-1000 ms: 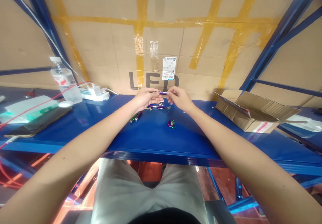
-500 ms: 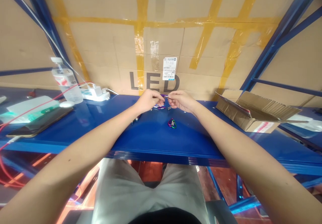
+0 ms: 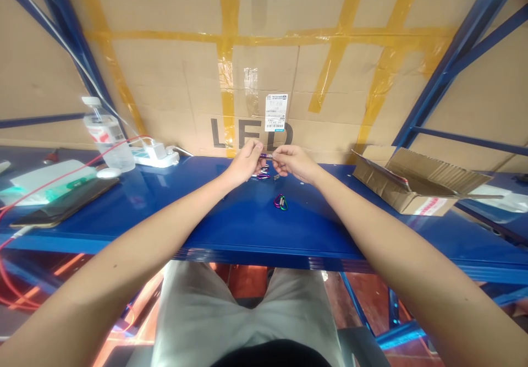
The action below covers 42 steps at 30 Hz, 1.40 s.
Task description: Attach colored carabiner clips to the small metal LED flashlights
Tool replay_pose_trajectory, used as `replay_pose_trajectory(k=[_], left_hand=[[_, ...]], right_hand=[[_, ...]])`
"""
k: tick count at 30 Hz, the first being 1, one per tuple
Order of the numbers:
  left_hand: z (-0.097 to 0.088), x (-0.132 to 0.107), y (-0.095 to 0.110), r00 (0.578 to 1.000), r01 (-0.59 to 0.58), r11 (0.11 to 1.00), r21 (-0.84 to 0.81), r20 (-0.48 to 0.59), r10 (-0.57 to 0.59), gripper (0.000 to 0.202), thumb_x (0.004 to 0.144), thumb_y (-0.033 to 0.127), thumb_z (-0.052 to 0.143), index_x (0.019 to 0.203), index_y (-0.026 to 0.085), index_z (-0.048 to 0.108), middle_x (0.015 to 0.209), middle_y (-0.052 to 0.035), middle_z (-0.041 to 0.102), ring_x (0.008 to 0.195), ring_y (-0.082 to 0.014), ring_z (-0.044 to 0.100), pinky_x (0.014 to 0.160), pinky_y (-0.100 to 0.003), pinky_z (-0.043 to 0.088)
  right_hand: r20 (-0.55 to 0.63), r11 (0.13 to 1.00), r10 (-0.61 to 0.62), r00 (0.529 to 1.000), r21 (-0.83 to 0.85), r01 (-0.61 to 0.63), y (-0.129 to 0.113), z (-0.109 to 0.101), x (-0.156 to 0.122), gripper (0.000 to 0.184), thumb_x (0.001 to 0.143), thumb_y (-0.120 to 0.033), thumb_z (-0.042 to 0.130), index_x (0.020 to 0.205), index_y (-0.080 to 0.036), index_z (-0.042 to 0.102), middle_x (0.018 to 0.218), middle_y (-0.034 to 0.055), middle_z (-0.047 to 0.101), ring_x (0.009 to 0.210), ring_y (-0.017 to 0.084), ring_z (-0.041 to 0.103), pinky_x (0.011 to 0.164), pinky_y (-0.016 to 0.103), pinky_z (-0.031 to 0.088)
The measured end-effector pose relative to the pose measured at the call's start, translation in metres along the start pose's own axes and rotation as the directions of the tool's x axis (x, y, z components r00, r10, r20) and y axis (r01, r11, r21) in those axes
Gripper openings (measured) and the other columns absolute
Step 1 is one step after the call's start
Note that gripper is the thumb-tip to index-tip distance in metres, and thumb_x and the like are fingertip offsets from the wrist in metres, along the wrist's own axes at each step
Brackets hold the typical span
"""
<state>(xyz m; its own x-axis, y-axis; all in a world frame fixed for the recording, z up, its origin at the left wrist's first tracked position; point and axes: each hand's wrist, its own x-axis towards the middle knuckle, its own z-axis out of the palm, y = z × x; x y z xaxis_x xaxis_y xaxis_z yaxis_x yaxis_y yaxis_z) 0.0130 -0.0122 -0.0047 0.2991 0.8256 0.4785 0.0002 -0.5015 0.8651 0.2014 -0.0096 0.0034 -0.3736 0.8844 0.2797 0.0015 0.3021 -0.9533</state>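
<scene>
Both my hands meet over the back of the blue shelf (image 3: 247, 229). My left hand (image 3: 246, 163) pinches one end of a small purple pen-shaped piece (image 3: 264, 155), and my right hand (image 3: 291, 162) pinches its other end with curled fingers. Just under the hands lie several small purple and silver parts (image 3: 263, 176). Nearer to me, a purple and a green carabiner clip (image 3: 281, 202) rest together on the shelf.
An open cardboard box (image 3: 416, 182) sits at the right. At the left are a water bottle (image 3: 107, 136), a white power strip (image 3: 154, 155), a dark phone (image 3: 66, 204) and a red cable (image 3: 41, 182). A large taped carton (image 3: 256, 70) marked LED stands behind.
The two hands drew closer together around the purple piece and rose slightly. The pens visible on the shelf beside my left wrist earlier are now hidden by my forearm.
</scene>
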Motion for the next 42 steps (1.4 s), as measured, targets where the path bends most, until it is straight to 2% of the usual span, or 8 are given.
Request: replay_pose_trajectory(k=[7,11,14,17,21,33,36,42], left_hand=[[-0.001,0.004,0.004,0.989,0.148,0.973,-0.178,0.022,-0.146,0.015,0.104,0.022,0.052,0.09,0.017,0.056,0.059,0.0073,0.042,0.046,-0.0065,0.04,0.048,-0.02,0.036],[-0.005,0.003,-0.002,0.998,0.061,0.998,0.032,-0.009,-0.06,0.004,0.099,0.017,0.056,0.095,0.018,0.057,0.062,0.0059,0.047,0.053,-0.0094,0.047,0.057,-0.023,0.043],[-0.008,0.001,-0.005,0.996,-0.084,0.964,0.251,-0.005,0.089,0.006,0.095,0.014,0.058,0.1,0.018,0.059,0.083,-0.0003,0.061,0.074,-0.013,0.058,0.073,-0.027,0.048],[-0.011,-0.002,-0.004,0.968,-0.25,0.873,0.419,0.101,0.229,0.012,0.096,0.015,0.052,0.106,0.019,0.058,0.104,-0.0061,0.065,0.099,-0.0185,0.061,0.091,-0.033,0.048],[-0.013,-0.005,0.0,0.907,-0.419,0.718,0.556,0.282,0.312,0.015,0.099,0.017,0.044,0.108,0.019,0.056,0.107,-0.0102,0.063,0.103,-0.0232,0.059,0.095,-0.038,0.046],[-0.018,-0.005,0.001,0.787,-0.617,0.353,0.704,0.559,0.261,0.021,0.092,0.008,0.041,0.102,0.018,0.057,0.105,-0.0132,0.052,0.099,-0.0268,0.053,0.086,-0.038,0.047],[-0.016,-0.007,0.0,0.812,-0.582,0.423,0.695,0.521,0.261,0.018,0.094,0.011,0.042,0.102,0.019,0.056,0.104,-0.0131,0.055,0.097,-0.0265,0.055,0.087,-0.039,0.047],[-0.012,-0.007,-0.005,0.942,-0.332,0.725,0.603,0.251,0.222,0.021,0.104,0.031,0.04,0.102,0.02,0.058,0.095,-0.0073,0.065,0.088,-0.0225,0.061,0.081,-0.033,0.045]], right_hand=[[-0.02,0.997,-0.078,0.997,-0.023,0.077,0.001,0.001,0.002,0.02,0.085,-0.024,0.076,0.075,-0.017,0.06,0.061,0.0005,0.063,0.049,0.01,0.055,0.043,0.021,0.042],[-0.028,0.997,-0.071,0.997,-0.033,0.07,0.0,0.0,0.002,0.019,0.085,-0.02,0.073,0.073,-0.016,0.06,0.06,0.0004,0.062,0.046,0.009,0.053,0.041,0.02,0.039],[-0.007,1.0,-0.011,1.0,-0.008,0.011,-0.002,0.0,0.0,0.021,0.085,-0.02,0.074,0.072,-0.016,0.059,0.058,0.0002,0.06,0.047,0.009,0.052,0.041,0.02,0.038],[0.009,0.998,0.054,0.999,0.028,-0.054,-0.004,-0.001,-0.002,0.024,0.083,-0.022,0.078,0.071,-0.016,0.057,0.058,0.0001,0.058,0.048,0.008,0.05,0.04,0.019,0.035],[0.059,0.994,0.096,0.994,0.052,-0.099,-0.008,-0.004,-0.005,0.026,0.081,-0.022,0.08,0.071,-0.016,0.057,0.058,0.0002,0.055,0.049,0.008,0.048,0.039,0.017,0.029],[0.213,0.955,0.235,0.948,0.133,-0.266,-0.013,-0.015,-0.007,0.03,0.075,-0.018,0.082,0.07,-0.016,0.052,0.056,-0.0029,0.045,0.047,0.005,0.037,0.038,0.014,0.021],[0.192,0.961,0.232,0.953,0.106,-0.256,-0.014,-0.014,-0.007,0.028,0.076,-0.018,0.081,0.071,-0.016,0.054,0.056,-0.0025,0.046,0.048,0.006,0.038,0.037,0.015,0.022],[0.066,0.994,0.041,0.997,-0.105,-0.034,-0.011,0.0,-0.004,0.022,0.086,-0.019,0.073,0.074,-0.019,0.055,0.057,-0.0016,0.053,0.047,0.008,0.045,0.039,0.018,0.029]])
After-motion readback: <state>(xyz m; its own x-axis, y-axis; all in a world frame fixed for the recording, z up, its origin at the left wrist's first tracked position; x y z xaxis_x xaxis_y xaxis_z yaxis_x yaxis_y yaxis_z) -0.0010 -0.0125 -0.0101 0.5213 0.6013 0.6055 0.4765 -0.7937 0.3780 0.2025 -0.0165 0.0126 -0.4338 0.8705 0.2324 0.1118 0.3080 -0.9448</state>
